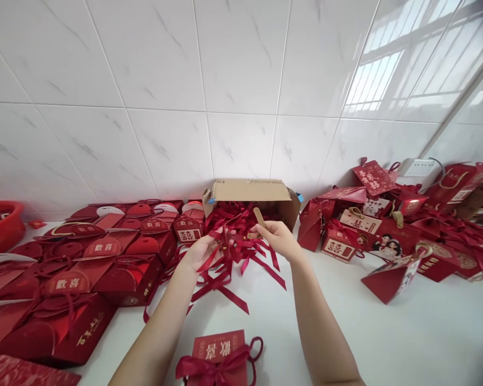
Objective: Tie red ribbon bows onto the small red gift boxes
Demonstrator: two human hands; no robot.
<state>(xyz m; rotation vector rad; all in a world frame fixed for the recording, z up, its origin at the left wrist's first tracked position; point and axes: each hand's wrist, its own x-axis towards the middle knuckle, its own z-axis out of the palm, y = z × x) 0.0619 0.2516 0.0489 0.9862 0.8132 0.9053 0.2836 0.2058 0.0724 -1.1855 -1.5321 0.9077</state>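
Red ribbons (227, 292) spill out of an open cardboard box (249, 191) lying against the tiled wall. My left hand (203, 251) is closed on some of the ribbon at the left of the pile. A thin tan strip (260, 217) stands up from my right hand (276, 237), whose fingers are pinched on it in front of the box opening. Between both hands there are ribbon loops with small gold-coloured bits. Nearest to me, a small red gift box (221, 346) with a ribbon bow and a cord loop lies on the white surface.
Rows of red gift boxes (104, 247) cover the left side, beside a red basin (2, 228). More red boxes and bags (390, 241) are heaped on the right. A white power strip (417, 167) is by the wall at the back right.
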